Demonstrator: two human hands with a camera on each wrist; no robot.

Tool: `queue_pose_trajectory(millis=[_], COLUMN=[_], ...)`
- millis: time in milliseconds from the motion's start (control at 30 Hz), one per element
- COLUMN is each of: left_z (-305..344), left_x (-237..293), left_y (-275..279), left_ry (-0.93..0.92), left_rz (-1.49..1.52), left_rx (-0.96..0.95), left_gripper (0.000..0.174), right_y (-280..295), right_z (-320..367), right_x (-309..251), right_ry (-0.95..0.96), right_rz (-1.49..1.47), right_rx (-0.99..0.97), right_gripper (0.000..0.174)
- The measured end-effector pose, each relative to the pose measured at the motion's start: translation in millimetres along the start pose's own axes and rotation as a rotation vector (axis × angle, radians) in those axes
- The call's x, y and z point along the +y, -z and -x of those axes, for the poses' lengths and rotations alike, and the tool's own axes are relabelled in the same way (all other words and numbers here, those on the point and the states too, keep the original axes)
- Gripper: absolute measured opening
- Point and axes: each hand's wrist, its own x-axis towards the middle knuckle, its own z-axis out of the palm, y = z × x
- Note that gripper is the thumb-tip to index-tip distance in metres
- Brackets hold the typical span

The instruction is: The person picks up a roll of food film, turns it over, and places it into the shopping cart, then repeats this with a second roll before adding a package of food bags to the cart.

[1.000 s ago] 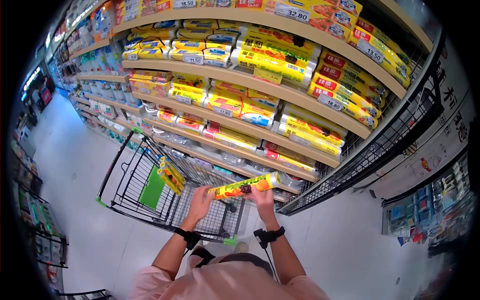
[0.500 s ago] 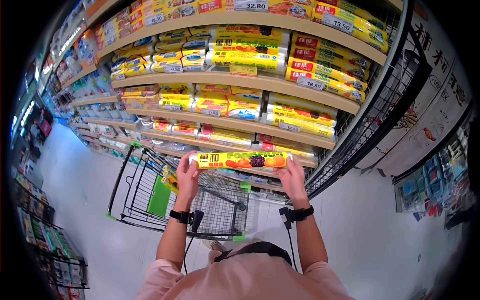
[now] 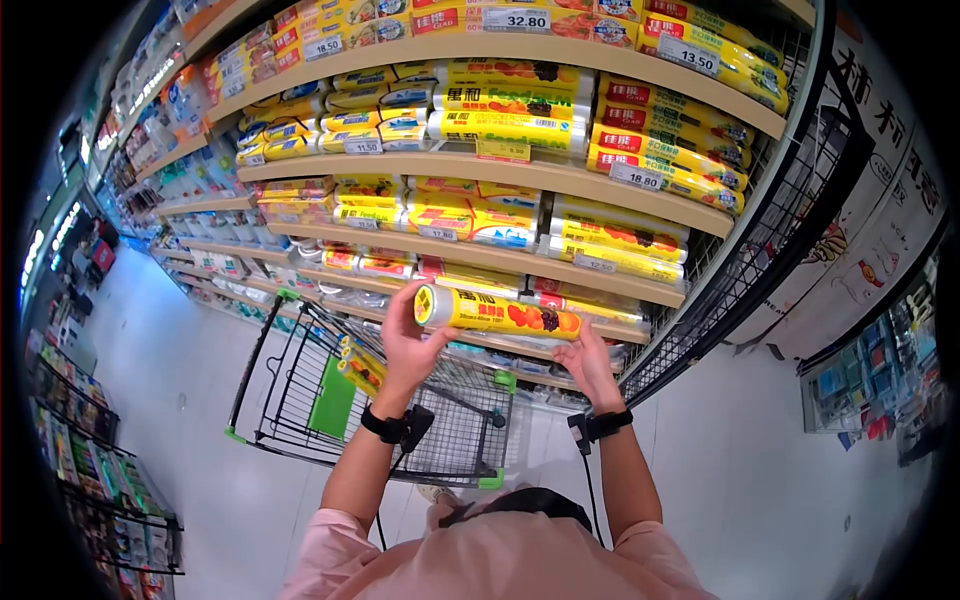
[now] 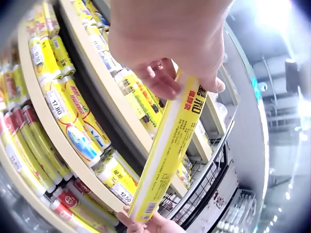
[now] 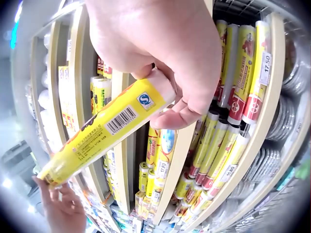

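Note:
Between my two hands is a yellow roll of food bags [image 3: 505, 313] with fruit pictures and black lettering. Its round left end faces up towards me in the head view. My left hand [image 3: 408, 345] grips that end, thumb on the near side. The fingers of my right hand [image 3: 588, 362] pinch the other end. A barcode and blue mark show near the right end of the roll [image 5: 102, 128] in the right wrist view. From the left wrist, the roll [image 4: 167, 145] slants down from the left hand to the right fingertips.
Below my hands stands a wire shopping cart [image 3: 440, 395] with a green panel [image 3: 332, 398] and several yellow rolls [image 3: 360, 366] inside. Shelves [image 3: 480, 165] of similar rolls with price tags rise ahead. A black wire rack [image 3: 740, 265] flanks them at right.
The roll went from slanting up at the right to level, then its left end rose and turned towards me. Both hands stayed on it. The right hand moved right with the view.

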Motion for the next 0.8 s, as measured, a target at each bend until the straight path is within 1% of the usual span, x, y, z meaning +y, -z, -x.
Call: queue_pose_trajectory(millis=[100,133,167,200,267,300,333,367,400,433,467,500,633,700,733,800], left_z=[1,-1,-2,-2,2,5,12,18,23,26,29,32,36,36,36,36], left_x=[2,6,9,11,10,4,-4,-13,-18,-18,-18,-18,-23,-26,-30,-27], left_y=[-1,-2,-3,-4,-4,0,5,9,19,24,27,31,41,45,49,47], left_ry=[-0.192,-0.285,-0.345,-0.405,-0.515,-0.497,-0.476,-0.455,-0.437,-0.391,-0.343,-0.291,-0.231,-0.24,-0.23,-0.199], left_rz=[-0.221,-0.371,-0.414,-0.455,-0.556,-0.504,-0.45,-0.39,-0.431,-0.423,-0.414,-0.405,-0.433,-0.488,-0.493,-0.481], left_rx=[-0.146,-0.165,-0.164,-0.166,-0.147,-0.077,-0.015,0.04,0.065,0.092,0.115,0.138,0.181,0.192,0.198,0.195], left_gripper=[0.071,0.075,0.074,0.073,0.07,0.07,0.07,0.071,0.071,0.072,0.072,0.073,0.075,0.075,0.075,0.073], right_y=[10,11,11,7,13,12,1,-5,-8,-10,-14,-18,-27,-31,-31,-36], right_z=[-5,-5,-5,-1,2,-2,5,7,10,13,15,16,26,29,31,35], right_x=[13,14,15,13,17,16,9,4,1,-1,-3,-7,-19,-22,-26,-31], right_ry=[-0.064,-0.072,-0.079,-0.06,-0.039,-0.031,0.007,0.025,0.042,0.058,0.101,0.128,0.194,0.208,0.215,0.23], right_rz=[0.007,-0.003,-0.015,-0.063,-0.157,-0.197,-0.192,-0.189,-0.188,-0.189,-0.183,-0.163,-0.114,-0.121,-0.116,-0.106], right_rx=[0.012,0.001,-0.01,-0.019,-0.075,-0.117,-0.112,-0.117,-0.115,-0.109,-0.094,-0.102,-0.145,-0.155,-0.189,-0.186], right_gripper=[0.049,0.049,0.049,0.042,0.038,0.037,0.04,0.039,0.038,0.037,0.032,0.032,0.029,0.029,0.029,0.031])
